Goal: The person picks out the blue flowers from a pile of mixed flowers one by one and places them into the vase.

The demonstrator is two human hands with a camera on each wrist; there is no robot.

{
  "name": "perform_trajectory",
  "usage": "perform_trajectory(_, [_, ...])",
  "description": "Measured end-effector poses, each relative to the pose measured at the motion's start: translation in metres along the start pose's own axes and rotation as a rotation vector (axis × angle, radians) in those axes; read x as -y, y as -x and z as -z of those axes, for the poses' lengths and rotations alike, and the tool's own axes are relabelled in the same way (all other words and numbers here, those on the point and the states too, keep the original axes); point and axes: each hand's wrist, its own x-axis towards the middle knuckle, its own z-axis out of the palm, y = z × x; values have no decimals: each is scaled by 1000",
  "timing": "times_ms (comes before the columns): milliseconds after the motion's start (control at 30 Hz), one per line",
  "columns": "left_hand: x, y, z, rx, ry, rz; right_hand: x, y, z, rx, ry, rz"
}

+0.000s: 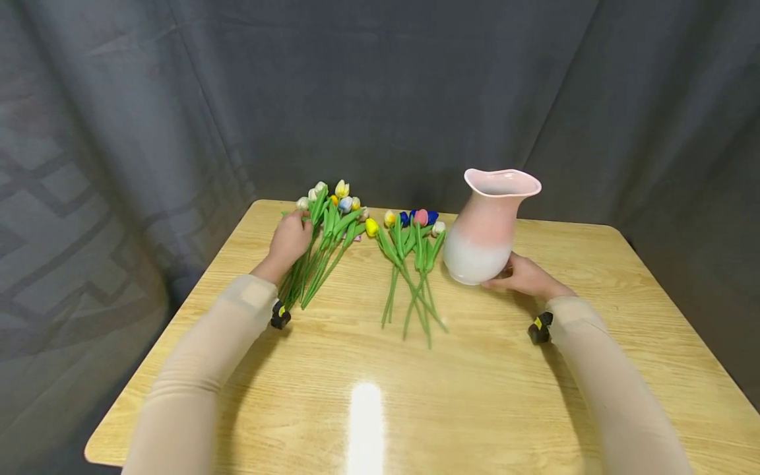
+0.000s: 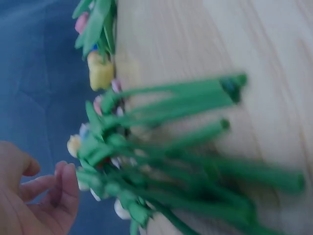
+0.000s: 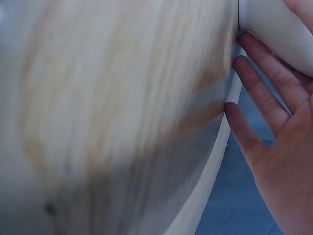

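Note:
In the head view my left hand (image 1: 291,236) is at the left bunch of artificial tulips (image 1: 332,231), with white, yellow, orange and light blue heads. Its fingers look relaxed and slightly bent in the left wrist view, beside the leaves (image 2: 100,152), with no stem visibly gripped. A pink-to-white vase (image 1: 487,231) with a wavy rim stands on the right side of the table. My right hand (image 1: 522,276) is low against the vase's right side. The right wrist view shows its fingers (image 3: 266,100) spread and fairly straight, next to the vase's white base (image 3: 274,29).
A second group of tulips (image 1: 415,244), yellow, blue, pink and white, lies between the left bunch and the vase, its stems crossing. Everything is on a light wooden table (image 1: 451,396). Grey curtains (image 1: 386,99) hang behind and beside it.

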Motion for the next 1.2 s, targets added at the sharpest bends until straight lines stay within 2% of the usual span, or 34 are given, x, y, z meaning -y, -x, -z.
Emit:
perform_trajectory(133, [-24, 2, -3, -14, 122, -11, 0, 0, 1, 0, -1, 3])
perform_trajectory(300, [-56, 6, -17, 42, 277, -28, 1, 0, 2, 2, -13, -8])
perform_trajectory(400, [-72, 8, -32, 137, 346, -31, 1, 0, 2, 3, -7, -20])
perform_trajectory(533, [-88, 10, -54, 308, 369, -10, 0, 0, 2, 6, 1, -22])
perform_trajectory(700, [-100, 10, -74, 480, 304, 74, -1, -1, 2, 3, 14, -13])
perform_trajectory(833, [-106, 10, -88, 515, 258, 101, -2, -2, 0, 0, 24, -9])
perform_trajectory(967, [-118, 18, -98, 513, 163, -17, -3, -2, -2, 2, 15, -1])
perform_trajectory(1067, [-130, 25, -105, 516, 63, -145, -4, -3, -1, -3, 18, 4])
perform_trajectory(1200, [-141, 32, -118, 513, -53, -233, -5, -4, -1, -6, 11, 1])
